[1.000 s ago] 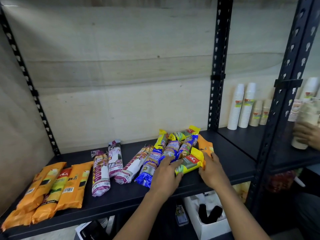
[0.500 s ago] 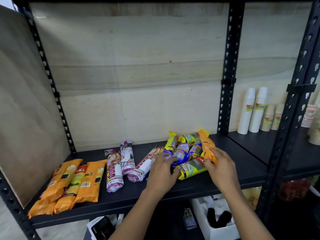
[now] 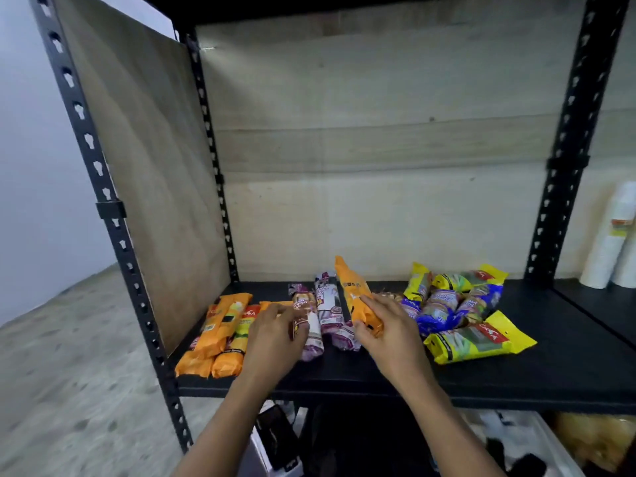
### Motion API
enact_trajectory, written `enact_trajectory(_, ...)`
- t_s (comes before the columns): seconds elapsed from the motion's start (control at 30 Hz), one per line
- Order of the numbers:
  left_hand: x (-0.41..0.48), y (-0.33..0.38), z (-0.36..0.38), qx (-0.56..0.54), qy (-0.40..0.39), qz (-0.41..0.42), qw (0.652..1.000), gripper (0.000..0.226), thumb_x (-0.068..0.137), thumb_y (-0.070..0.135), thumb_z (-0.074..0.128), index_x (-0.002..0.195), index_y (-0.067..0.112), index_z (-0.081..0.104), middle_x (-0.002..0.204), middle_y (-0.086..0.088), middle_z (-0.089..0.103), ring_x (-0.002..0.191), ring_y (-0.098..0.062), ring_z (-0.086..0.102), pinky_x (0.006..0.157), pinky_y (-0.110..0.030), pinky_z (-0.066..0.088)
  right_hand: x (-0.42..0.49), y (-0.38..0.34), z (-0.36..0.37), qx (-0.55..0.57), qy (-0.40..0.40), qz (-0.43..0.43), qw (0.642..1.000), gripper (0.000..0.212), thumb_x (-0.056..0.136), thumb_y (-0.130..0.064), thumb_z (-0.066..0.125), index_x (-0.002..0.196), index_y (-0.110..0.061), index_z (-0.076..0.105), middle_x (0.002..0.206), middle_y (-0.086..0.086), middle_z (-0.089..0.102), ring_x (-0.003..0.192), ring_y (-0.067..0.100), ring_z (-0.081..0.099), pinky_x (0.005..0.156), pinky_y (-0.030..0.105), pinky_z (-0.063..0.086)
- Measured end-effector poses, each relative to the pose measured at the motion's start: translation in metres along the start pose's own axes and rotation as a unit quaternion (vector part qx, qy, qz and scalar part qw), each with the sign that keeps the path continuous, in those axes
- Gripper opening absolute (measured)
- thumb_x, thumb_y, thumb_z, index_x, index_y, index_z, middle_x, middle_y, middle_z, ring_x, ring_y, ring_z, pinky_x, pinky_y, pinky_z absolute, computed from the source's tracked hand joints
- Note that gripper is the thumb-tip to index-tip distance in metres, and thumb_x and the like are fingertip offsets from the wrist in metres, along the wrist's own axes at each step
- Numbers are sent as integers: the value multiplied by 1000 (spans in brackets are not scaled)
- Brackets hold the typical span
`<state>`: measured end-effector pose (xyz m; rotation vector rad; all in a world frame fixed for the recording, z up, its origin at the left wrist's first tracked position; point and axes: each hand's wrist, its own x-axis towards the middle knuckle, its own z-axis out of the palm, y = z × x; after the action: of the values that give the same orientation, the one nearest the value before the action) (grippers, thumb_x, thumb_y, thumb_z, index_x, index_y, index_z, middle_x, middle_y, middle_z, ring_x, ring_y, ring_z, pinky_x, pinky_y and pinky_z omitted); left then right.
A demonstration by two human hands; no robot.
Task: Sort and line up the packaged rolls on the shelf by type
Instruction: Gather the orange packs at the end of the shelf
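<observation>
My right hand (image 3: 389, 335) grips an orange packaged roll (image 3: 354, 294), tilted upward above the two purple-and-white rolls (image 3: 327, 311). My left hand (image 3: 275, 332) rests with spread fingers against the left purple-and-white roll, over the edge of the orange rolls (image 3: 223, 328) grouped at the shelf's left end. Blue rolls (image 3: 444, 309) and yellow rolls (image 3: 478, 340) lie in a loose pile on the right of the black shelf (image 3: 568, 373).
A wooden side panel (image 3: 148, 173) and black slotted uprights (image 3: 103, 187) bound the shelf on the left. White paper cup stacks (image 3: 612, 242) stand on the neighbouring shelf at right. Below the shelf are a white bin (image 3: 537, 449) and dark items.
My right hand lifted the orange roll out of the right pile and carried it left over the purple-and-white rolls. My left hand moved left to the purple-and-white rolls. The view swung left.
</observation>
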<state>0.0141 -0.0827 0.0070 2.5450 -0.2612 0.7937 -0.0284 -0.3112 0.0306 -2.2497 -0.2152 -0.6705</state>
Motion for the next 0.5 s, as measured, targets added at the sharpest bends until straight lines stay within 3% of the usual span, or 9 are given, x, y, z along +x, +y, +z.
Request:
enact_trajectory(0.2, -4, -39, -27, 29, -1, -36, 999, 29, 90, 44, 63, 113, 29, 71, 124, -1, 62, 115, -22, 58, 94, -42, 50, 0, -32, 43, 29, -50, -33, 998, 52, 92, -34, 66, 142, -25, 53, 144, -9, 45, 114, -5, 41, 82, -1, 34)
enact_trajectory(0.33, -9, -57, -40, 62, 16, -45, 997, 28, 88, 46, 65, 111, 30, 72, 121, 2, 64, 117, -23, 57, 101, -45, 45, 1, -47, 67, 50, -66, -55, 995, 52, 92, -35, 66, 142, -26, 54, 147, -9, 44, 129, 8, 45, 102, 19, 42)
enact_trajectory(0.43, -12, -68, -48, 100, 20, -74, 992, 29, 89, 48, 62, 115, 35, 70, 127, 7, 59, 135, -22, 43, 116, -51, 27, 1, -61, 86, 53, -84, -75, 992, 53, 93, -36, 64, 143, -25, 53, 148, -9, 42, 134, 9, 42, 104, 18, 38)
enact_trajectory(0.5, -14, -73, -52, 94, 20, -91, 991, 29, 89, 45, 63, 115, 34, 70, 129, 6, 59, 136, -23, 42, 115, -51, 26, 1, -67, 100, 52, -100, -87, 990, 53, 93, -36, 63, 144, -26, 51, 150, -10, 40, 136, 7, 39, 106, 17, 35)
